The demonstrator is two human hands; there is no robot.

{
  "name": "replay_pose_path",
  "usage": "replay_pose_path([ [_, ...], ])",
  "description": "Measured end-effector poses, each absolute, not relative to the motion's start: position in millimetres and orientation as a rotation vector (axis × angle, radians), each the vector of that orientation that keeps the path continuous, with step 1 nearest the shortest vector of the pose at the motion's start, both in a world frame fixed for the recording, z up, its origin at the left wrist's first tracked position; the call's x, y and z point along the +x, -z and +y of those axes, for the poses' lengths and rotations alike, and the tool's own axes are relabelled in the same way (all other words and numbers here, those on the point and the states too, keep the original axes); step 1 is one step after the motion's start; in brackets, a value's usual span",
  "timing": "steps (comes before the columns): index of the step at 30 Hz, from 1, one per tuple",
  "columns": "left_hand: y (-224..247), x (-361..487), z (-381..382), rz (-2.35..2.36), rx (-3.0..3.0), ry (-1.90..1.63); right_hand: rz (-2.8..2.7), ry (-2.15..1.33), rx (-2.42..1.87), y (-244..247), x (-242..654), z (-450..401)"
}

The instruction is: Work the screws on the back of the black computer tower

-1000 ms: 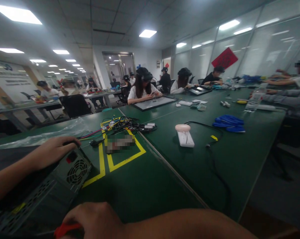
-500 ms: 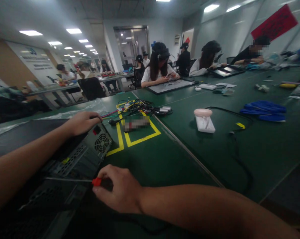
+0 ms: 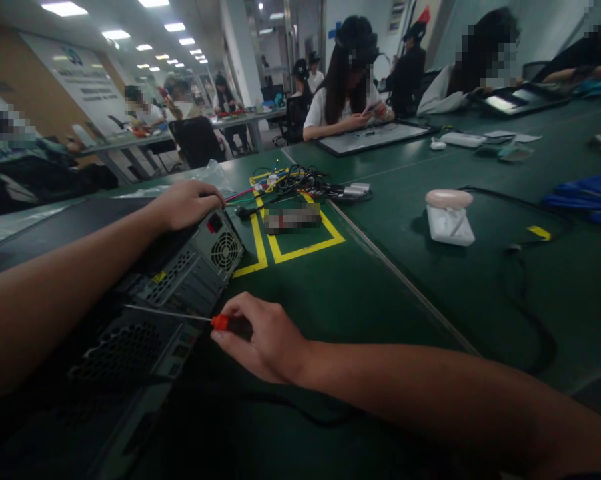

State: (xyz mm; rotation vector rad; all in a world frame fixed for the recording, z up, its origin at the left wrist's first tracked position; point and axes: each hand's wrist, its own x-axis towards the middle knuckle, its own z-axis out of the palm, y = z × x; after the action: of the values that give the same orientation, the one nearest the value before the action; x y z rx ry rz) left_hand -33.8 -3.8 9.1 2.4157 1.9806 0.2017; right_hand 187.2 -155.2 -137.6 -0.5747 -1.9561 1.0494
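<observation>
A desktop computer case (image 3: 185, 280) lies at the left, its perforated metal back with a round fan grille facing me. My left hand (image 3: 188, 203) rests on top of it, fingers curled over the edge near the fan corner. In my right hand (image 3: 268, 333), thumb and fingers are closed around a screwdriver (image 3: 220, 323) with a red handle. The long thin shaft reaches left across the back of the case. Its tip is in the dark beside my left forearm, and I cannot tell whether it touches a screw.
Behind the case lies a bundle of cables (image 3: 305, 180) by yellow tape marks (image 3: 308, 252). A white box with a pink rounded top (image 3: 450, 220) and a blue glove-like bundle (image 3: 585, 199) are to the right. A person (image 3: 350, 87) sits across the green table (image 3: 380, 307).
The view has shifted, so the case and both hands appear higher and further right. The right hand still holds the screwdriver, and the left hand stays on the case.
</observation>
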Motion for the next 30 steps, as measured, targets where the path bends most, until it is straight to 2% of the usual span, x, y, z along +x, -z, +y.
replay_pose_path([
  [9,-7.1,-38.8,0.4,1.946,2.445,-0.232,-1.978,-0.956,-0.591,134.3,188.0,-153.7],
  [30,-6.9,-37.6,-1.3,1.965,2.446,-0.222,-1.973,-0.992,-0.569,137.5,186.5,-152.6],
])
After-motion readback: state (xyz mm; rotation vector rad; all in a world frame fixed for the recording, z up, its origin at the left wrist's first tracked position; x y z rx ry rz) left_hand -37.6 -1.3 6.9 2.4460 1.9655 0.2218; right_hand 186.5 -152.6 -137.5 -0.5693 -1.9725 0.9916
